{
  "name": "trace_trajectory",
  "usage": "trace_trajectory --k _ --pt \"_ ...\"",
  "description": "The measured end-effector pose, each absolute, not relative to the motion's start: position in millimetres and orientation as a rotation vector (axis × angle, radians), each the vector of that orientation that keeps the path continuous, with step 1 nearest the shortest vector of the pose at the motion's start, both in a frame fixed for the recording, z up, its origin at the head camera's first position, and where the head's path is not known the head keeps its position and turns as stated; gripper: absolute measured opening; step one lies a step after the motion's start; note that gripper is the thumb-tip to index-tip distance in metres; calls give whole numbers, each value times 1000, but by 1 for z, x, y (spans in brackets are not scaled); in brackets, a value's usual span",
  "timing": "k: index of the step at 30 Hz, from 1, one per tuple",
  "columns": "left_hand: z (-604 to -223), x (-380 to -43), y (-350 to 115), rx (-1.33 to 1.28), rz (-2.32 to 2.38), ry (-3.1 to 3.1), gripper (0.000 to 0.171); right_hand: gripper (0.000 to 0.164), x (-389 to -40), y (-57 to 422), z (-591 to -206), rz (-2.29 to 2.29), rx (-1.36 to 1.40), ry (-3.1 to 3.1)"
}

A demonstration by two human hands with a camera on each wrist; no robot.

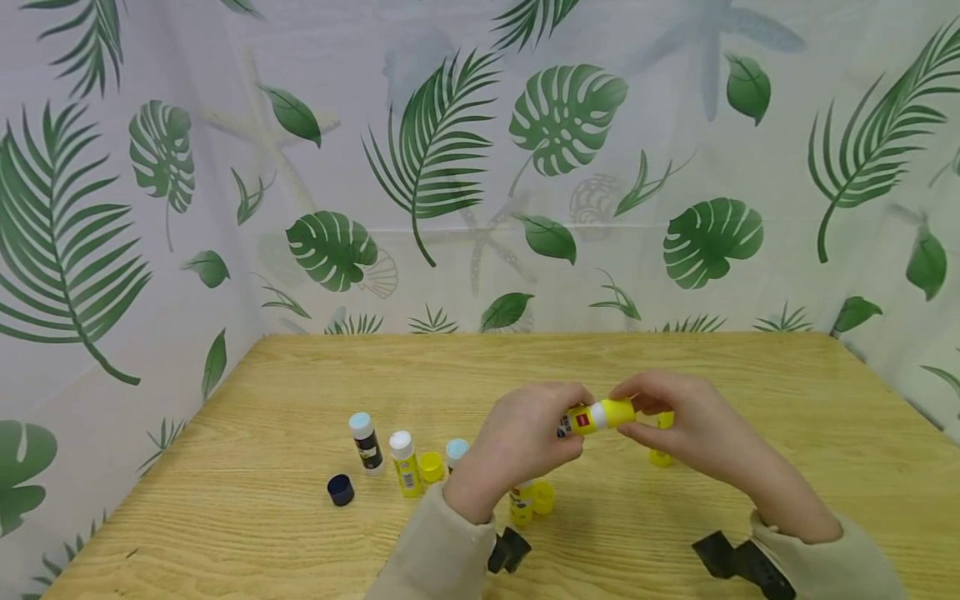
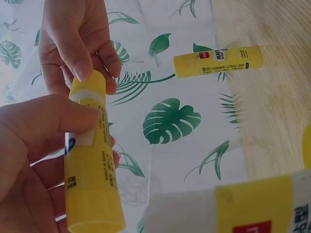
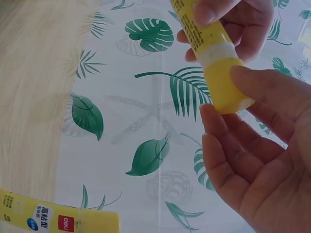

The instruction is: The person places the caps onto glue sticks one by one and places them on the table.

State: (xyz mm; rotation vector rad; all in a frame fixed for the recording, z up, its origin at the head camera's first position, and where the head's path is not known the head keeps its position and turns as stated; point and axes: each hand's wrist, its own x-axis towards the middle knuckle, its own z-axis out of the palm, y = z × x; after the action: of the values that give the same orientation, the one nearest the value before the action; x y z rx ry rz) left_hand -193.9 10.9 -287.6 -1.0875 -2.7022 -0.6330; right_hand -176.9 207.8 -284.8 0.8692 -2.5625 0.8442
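Note:
My left hand (image 1: pixel 525 425) grips the body of a yellow glue stick (image 1: pixel 583 421), tilted above the table. At its other end, my right hand (image 1: pixel 690 425) pinches the yellow cap (image 3: pixel 226 90) between thumb and fingers. A white band (image 3: pixel 217 54) shows between cap and body. In the left wrist view, the left thumb lies along the label and the flat yellow base (image 2: pixel 95 221) points toward the camera. Another yellow glue stick (image 1: pixel 661 457) stands upright with its cap on, partly behind the right hand.
Left of the hands stand a black-labelled glue stick (image 1: pixel 367 448), a yellow one with a white top (image 1: pixel 406 468) and one with a light blue top (image 1: pixel 457 451). A dark cap (image 1: pixel 341 490) and yellow caps (image 1: pixel 431 467) lie nearby. Another yellow glue stick (image 1: pixel 521 506) stands below the left wrist.

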Motion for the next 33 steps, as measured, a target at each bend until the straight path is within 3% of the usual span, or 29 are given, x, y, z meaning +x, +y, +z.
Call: trace_trajectory --k 33 --pt "-284 -190 10 -1139 -572 -2646 28 26 -176 202 -287 849 932 -2465"
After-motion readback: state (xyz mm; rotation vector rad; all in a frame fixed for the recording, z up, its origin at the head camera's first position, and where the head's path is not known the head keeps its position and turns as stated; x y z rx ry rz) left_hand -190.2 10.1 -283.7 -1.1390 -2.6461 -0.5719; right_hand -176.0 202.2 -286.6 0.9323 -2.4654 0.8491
